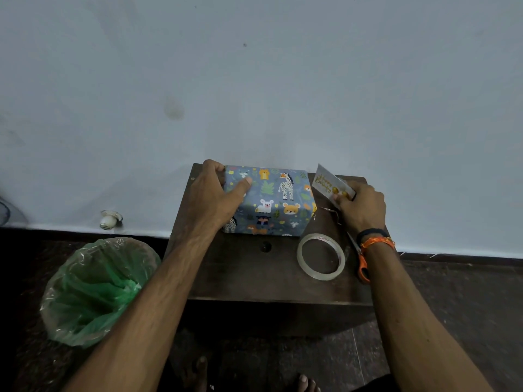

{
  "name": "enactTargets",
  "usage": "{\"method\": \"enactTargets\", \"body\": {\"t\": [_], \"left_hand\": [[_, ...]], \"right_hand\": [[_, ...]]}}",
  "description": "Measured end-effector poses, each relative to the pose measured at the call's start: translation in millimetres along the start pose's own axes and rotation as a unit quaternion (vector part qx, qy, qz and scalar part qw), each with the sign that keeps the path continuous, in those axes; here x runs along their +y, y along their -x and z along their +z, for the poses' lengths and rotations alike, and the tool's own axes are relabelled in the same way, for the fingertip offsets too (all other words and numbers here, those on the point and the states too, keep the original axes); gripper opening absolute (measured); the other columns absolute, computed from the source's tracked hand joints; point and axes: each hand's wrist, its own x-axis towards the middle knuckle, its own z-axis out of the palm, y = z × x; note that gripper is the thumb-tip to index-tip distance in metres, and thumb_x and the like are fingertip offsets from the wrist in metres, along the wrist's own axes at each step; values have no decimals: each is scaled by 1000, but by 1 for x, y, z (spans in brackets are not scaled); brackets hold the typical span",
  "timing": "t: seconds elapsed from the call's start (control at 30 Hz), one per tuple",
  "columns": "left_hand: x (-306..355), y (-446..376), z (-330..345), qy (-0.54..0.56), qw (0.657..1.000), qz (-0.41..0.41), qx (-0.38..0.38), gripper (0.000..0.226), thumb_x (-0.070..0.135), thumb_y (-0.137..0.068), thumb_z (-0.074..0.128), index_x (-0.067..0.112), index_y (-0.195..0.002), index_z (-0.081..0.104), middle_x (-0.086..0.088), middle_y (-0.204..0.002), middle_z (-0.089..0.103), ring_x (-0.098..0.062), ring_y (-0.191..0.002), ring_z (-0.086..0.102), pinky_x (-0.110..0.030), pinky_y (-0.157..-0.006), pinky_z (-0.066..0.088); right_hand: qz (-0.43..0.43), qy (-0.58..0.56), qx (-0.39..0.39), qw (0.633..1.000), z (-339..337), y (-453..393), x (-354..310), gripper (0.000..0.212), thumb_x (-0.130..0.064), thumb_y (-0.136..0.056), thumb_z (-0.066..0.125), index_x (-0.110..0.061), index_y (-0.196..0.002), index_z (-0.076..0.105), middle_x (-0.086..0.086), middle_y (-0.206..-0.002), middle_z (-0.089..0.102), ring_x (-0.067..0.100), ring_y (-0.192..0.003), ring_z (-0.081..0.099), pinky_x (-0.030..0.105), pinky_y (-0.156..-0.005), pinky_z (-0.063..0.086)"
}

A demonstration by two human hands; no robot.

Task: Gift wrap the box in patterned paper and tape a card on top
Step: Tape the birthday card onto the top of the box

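A: Counts first. One wrapped box (271, 200), one birthday card (329, 184), one roll of clear tape (321, 256), one pair of orange-handled scissors (362, 267), one bin with a green liner (96, 290). Two hands.

B: Where's the box?

A: At the back of the small dark wooden table (249, 270), close to the wall (254, 80). Already fully covered in blue-grey paper with cartoon animals: giraffe, lion, bears, leaves.

B: Left hand?

A: Left hand (218, 193) grips the box's left end; fingers curl over the far top edge, thumb lies flat across the top face.

B: Right?

A: Right hand (360, 206) pinches the card by its lower corner, just right of the box, lifted and tilted, not touching the box. Card is white, rectangular, gold "Happy Birthday" script, two gold round dots near the fingers.

B: Tape and scissors?

A: Tape ring lies flat on the table, in front of the box's right corner, glossy, see-through. Scissors lie at the table's right edge, partly hidden under the right wrist. That wrist has an orange thread and a dark band (375, 239).

B: Anything else?

A: Bin stands on the dark floor (452, 306) left of the table, liner crinkly and translucent. A small white object (109, 219) at the wall's base, can't tell what. Bare toes at the bottom edge.
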Motion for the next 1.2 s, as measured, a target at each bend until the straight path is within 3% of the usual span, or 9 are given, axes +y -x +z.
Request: {"method": "enactTargets", "body": {"t": [0.17, 0.33, 0.43, 0.5, 0.6, 0.7, 0.83, 0.93, 1.2], "left_hand": [[2, 1, 1, 5, 1000, 0, -5, 46, 47, -86, 75, 22, -112, 47, 9, -98, 61, -16, -92, 62, -33, -77, 51], [4, 2, 3, 8, 1000, 9, -5, 44, 45, -86, 75, 20, -111, 48, 3, -104, 62, -18, -94, 61, -35, -78, 52], [2, -1, 5, 3, 1000, 18, 15, 42, 49, -87, 72, 21, -109, 50, 2, -107, 58, -20, -101, 59, -40, -86, 53], [1, -2, 4, 5, 999, 21, 30, 43, 58, -86, 64, 25, -110, 52, 3, -110, 56, -20, -107, 57, -43, -92, 52], [1, -4, 2, 26, 998, 43, 41, 39, 62, -83, 53, 34, -110, 56, 11, -108, 59, -13, -108, 59, -44, -95, 52], [4, -3, -2, 56, 995, 73, 43, 28, 54, -88, 52, 41, -111, 61, 19, -106, 64, -5, -103, 60, -39, -93, 54], [15, 1, -7, 125, 989, 71, 25, 21, 48, -98, 52, 41, -111, 67, 18, -94, 73, -1, -93, 66, -30, -81, 54], [14, 1, -9, 138, 988, 69, -7, 23, 46, -98, 61, 36, -118, 67, 11, -89, 76, -5, -89, 69, -28, -75, 54], [3, -5, -12, 97, 990, 102, -5, 20, 26, -87, 75, 33, -105, 71, 20, -84, 72, 1, -86, 66, -21, -75, 55]], "right_hand": [[-16, 7, 36, 999, -4, -1, -3, 30, -22, -95, 68, -8, -122, 71, 17, -117, 73, 35, -95, 69, 31, -74, 53], [12, -44, 6, 999, -7, 7, -8, 37, -17, -95, 67, -10, -131, 61, 16, -127, 69, 35, -108, 67, 28, -79, 46], [2, -119, 89, 989, -17, 9, -14, 46, -18, -90, 74, -17, -132, 57, 5, -109, 71, 16, -85, 65, 29, -73, 48], [11, -242, 117, 963, -27, 9, -20, 55, -18, -87, 79, -21, -136, 54, -6, -95, 68, 2, -69, 64, 32, -68, 56], [51, -455, 52, 887, -39, 11, -33, 57, -16, -87, 81, -12, -135, 51, 6, -97, 74, 10, -61, 68, 25, -52, 55], [49, -525, -27, 849, -41, 15, -48, 51, -12, -86, 80, -1, -129, 54, 6, -87, 76, 17, -55, 60, 22, -49, 48], [-8, -498, -124, 859, -35, 26, -64, 44, -14, -82, 81, -6, -121, 63, 4, -71, 73, 14, -45, 53, 23, -49, 49], [-30, -463, -170, 869, -25, 32, -72, 51, -16, -83, 79, -10, -131, 62, 4, -71, 74, 14, -45, 57, 32, -58, 54], [-42, -365, -151, 918, -12, 28, -80, 62, -21, -87, 80, -12, -143, 54, 3, -73, 75, 11, -46, 61, 21, -47, 46]]}}
